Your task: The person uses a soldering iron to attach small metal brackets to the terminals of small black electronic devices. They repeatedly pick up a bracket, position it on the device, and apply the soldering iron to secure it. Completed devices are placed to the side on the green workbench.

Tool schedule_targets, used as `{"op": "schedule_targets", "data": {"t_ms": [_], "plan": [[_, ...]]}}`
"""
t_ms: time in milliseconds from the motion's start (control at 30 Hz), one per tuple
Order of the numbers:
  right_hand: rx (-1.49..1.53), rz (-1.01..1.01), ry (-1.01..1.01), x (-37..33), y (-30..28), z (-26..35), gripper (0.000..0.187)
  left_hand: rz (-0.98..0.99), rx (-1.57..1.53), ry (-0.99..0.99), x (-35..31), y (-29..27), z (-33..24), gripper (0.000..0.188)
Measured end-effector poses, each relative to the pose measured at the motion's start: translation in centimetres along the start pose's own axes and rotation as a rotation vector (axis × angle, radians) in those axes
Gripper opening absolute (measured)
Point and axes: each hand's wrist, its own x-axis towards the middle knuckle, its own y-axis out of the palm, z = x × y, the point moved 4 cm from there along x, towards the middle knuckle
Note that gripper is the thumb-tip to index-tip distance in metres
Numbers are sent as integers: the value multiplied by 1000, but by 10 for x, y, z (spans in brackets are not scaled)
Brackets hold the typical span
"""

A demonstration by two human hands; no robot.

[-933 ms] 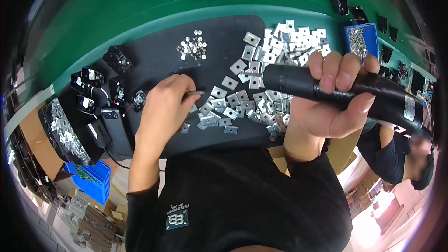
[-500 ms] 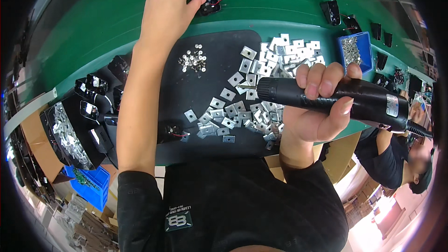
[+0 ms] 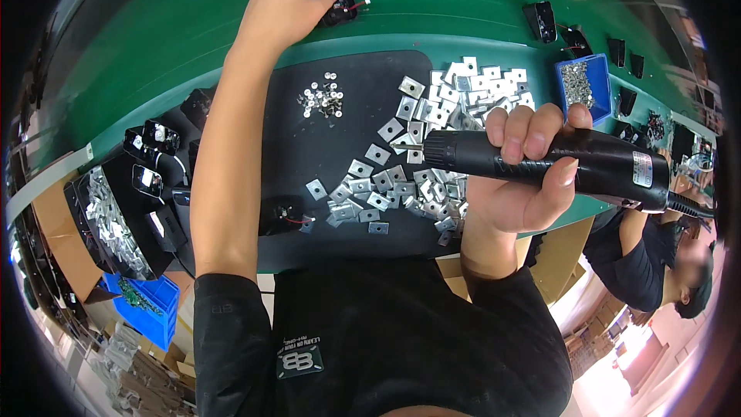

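Note:
At the far side of the green bench, my left hand (image 3: 287,4) is closed on the left edge of a small black plastic housing (image 3: 345,12). A thin red wire with a white connector sticks out of the housing on its right. My right hand (image 3: 532,162) is wrapped round a black corded electric screwdriver (image 3: 463,151), held level with its bit pointing left. Beneath the tool lies a heap of square silver metal plates (image 3: 384,181), each with a hole. Left of them, a small pile of screws (image 3: 322,97) rests on the black mat (image 3: 285,147).
A blue bin (image 3: 604,81) of small metal parts stands right, near more black housings (image 3: 543,22). Another wired housing (image 3: 282,215) lies on the near mat. At left are a tray of silver parts (image 3: 116,224) and another blue bin (image 3: 162,310). A co-worker (image 3: 644,255) is at right.
My left hand and the black housing have shifted slightly left, and the fingers now sit at the housing's edge. The screwdriver has hardly moved.

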Motion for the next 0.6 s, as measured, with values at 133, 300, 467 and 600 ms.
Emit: {"op": "schedule_targets", "data": {"t_ms": [133,300,467,600], "plan": [[-6,1,-21,-1,-2,2,47,-2,-106,144,-60,-36,-30,31],[33,40,-54,-1,0,-4,45,169,-235,35,-148,-38,-35,27],[69,36,-20,1,18,-10,44,163,-159,-39,-175,-23,-25,34],[164,75,19,0,30,-14,44,45,-63,87,-178,-28,-36,46]]}}
